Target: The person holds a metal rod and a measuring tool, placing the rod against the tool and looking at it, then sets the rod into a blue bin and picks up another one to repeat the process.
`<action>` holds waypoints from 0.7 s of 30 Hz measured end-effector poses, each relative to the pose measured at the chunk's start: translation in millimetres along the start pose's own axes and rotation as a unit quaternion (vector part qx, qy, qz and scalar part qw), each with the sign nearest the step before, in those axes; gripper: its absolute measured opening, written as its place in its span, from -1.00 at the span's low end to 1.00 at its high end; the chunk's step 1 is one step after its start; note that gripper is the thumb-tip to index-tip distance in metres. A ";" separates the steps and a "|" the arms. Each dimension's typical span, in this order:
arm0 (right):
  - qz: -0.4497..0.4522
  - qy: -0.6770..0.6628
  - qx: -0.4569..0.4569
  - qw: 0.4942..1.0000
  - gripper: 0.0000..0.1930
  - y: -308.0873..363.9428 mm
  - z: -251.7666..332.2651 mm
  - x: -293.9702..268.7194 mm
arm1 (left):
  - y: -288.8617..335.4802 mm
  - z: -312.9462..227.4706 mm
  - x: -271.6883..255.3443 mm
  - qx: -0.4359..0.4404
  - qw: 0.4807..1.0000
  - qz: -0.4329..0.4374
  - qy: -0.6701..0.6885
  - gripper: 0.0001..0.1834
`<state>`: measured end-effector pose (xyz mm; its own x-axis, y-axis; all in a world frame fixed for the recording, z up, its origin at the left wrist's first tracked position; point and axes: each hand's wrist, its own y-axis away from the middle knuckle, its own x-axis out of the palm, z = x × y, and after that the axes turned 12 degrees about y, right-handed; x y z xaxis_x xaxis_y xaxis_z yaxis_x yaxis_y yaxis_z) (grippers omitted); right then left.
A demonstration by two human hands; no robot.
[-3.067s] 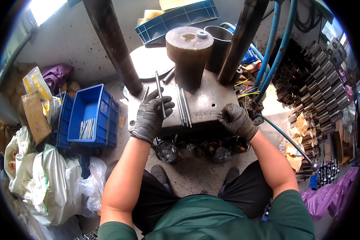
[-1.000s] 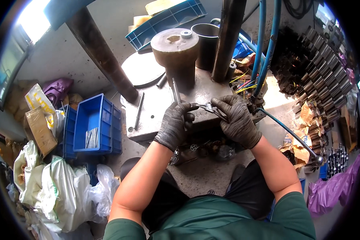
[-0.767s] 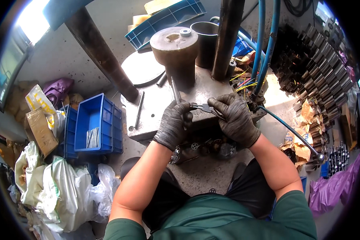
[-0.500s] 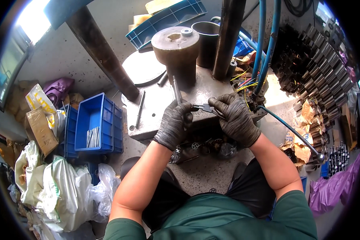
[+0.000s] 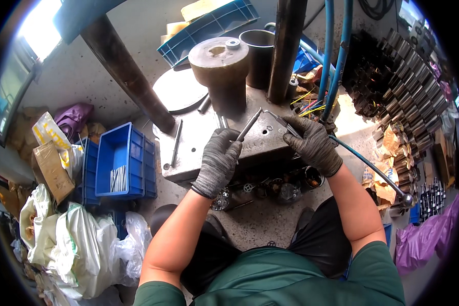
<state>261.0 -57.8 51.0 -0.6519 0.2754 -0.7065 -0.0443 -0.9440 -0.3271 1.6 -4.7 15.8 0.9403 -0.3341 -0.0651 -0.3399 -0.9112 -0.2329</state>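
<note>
My left hand (image 5: 219, 159), in a grey knit glove, grips a thin metal rod (image 5: 251, 123) that points up and to the right over the steel press plate (image 5: 194, 145). In its own grey glove, my right hand (image 5: 312, 143) holds a slim metal tool (image 5: 282, 122) whose tip points left, close to the rod's upper end. Both hands hover above the plate's front half, just in front of the round steel die block (image 5: 220, 64). Another loose rod (image 5: 176, 143) lies on the plate to the left.
A blue crate (image 5: 121, 162) holding several rods stands left of the plate, with white bags (image 5: 81, 250) in front of it. Two dark columns (image 5: 122, 66) rise from the plate. Blue hoses (image 5: 336, 61) run at right beside stacked metal parts (image 5: 408, 86). Small parts (image 5: 270, 186) lie under the plate.
Three seconds ago both hands lay apart on the plate. Since then they came together at its middle, and in the last half second the rod in my left hand has tilted upward.
</note>
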 end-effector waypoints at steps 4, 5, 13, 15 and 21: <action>0.075 -0.014 0.019 0.997 -0.54 -0.6 -6.8 -12.8 | 1.1 -6.6 1.3 -0.035 0.999 0.016 0.006 -0.87; 0.120 -0.026 0.021 0.992 -0.54 -1.2 -8.8 -15.8 | 1.5 -5.9 -0.9 -0.023 0.999 0.024 -0.013 -0.85; 0.246 -0.035 -0.030 0.968 -0.50 1.1 -16.9 -25.5 | 7.9 -7.0 -7.9 -0.069 0.984 0.080 0.143 -0.68; 0.237 -0.011 -0.061 0.970 -0.49 3.7 -12.1 -18.9 | 7.3 0.1 -6.7 -0.035 0.983 0.093 0.156 -0.60; 0.263 -0.055 0.011 0.963 -0.50 1.6 16.7 -16.8 | 8.0 -4.5 -14.1 -0.085 0.975 0.076 0.190 -0.53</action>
<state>259.3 -66.9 72.9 -0.6651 -0.2624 -0.6992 0.2997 -0.9513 0.0719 -14.5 -8.3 19.2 0.8150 -0.5043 0.2854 -0.5032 -0.8602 -0.0827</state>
